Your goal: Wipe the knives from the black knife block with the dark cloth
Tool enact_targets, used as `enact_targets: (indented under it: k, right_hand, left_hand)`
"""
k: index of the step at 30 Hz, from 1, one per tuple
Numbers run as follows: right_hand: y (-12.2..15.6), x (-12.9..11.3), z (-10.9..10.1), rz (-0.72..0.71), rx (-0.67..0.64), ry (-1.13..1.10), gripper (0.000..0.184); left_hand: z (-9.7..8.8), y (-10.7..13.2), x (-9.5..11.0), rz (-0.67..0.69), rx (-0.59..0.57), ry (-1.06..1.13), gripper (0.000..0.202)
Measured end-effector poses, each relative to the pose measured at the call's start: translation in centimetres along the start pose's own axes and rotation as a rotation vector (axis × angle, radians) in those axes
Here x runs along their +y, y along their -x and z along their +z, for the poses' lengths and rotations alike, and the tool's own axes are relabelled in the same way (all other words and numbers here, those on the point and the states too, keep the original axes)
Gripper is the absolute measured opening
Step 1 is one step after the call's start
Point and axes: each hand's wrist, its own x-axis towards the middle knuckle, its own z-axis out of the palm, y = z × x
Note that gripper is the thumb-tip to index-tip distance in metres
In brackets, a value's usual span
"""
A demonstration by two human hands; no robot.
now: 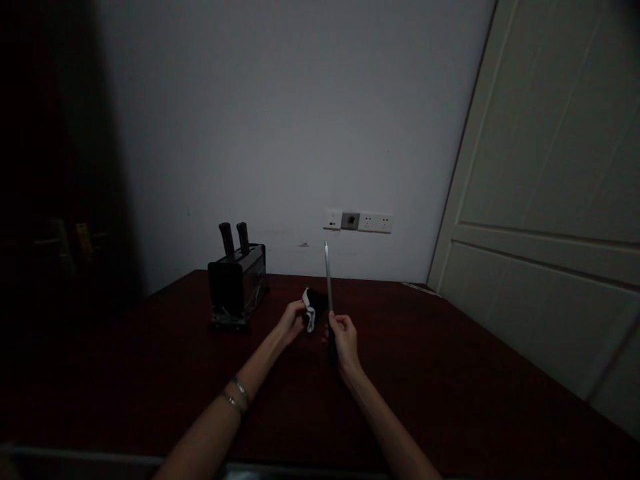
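Observation:
My right hand (343, 339) is closed round the dark handle of a knife (329, 277), whose long thin blade points straight up. My left hand (295, 319) pinches a small black and white cloth (311, 305) right beside the base of the blade; whether the cloth touches the metal is hard to tell in the dim light. Two thin bracelets sit on my left wrist. Both hands hover over a dark red table (425, 373).
A black knife block (236, 285) with two dark handles sticking up stands on the table left of my hands. Behind is a white wall with a socket strip (358, 221). A pale panelled door (550, 220) fills the right side.

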Motion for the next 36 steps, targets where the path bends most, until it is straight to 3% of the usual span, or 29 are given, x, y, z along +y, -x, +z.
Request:
enact_targets:
  k: [9,17,21,27,36]
  right_hand:
    - [0.2,0.7,0.2,0.034,-0.015,0.069,0.041]
    - [0.1,0.8,0.1,0.077,0.013,0.056,0.043]
    - [0.1,0.9,0.0,0.104,0.028,0.07,0.041]
    - [-0.2,1.3,-0.2,0.108,0.085,0.125,0.033]
    - [-0.8,1.6,-0.3,0.073,0.111,0.128,0.03]
  left_hand:
    - [0.8,0.1,-1.0,0.063,-0.23,-0.112,0.015]
    - [0.9,0.5,-1.0,0.052,-0.242,-0.202,0.008]
    - [1.5,0.2,-1.0,0.023,-0.204,-0.292,0.006]
    - [2.8,-1.2,-1.4,0.001,-0.039,-0.502,0.013]
    - [5.5,-4.1,-0.3,0.11,0.176,-0.725,0.015]
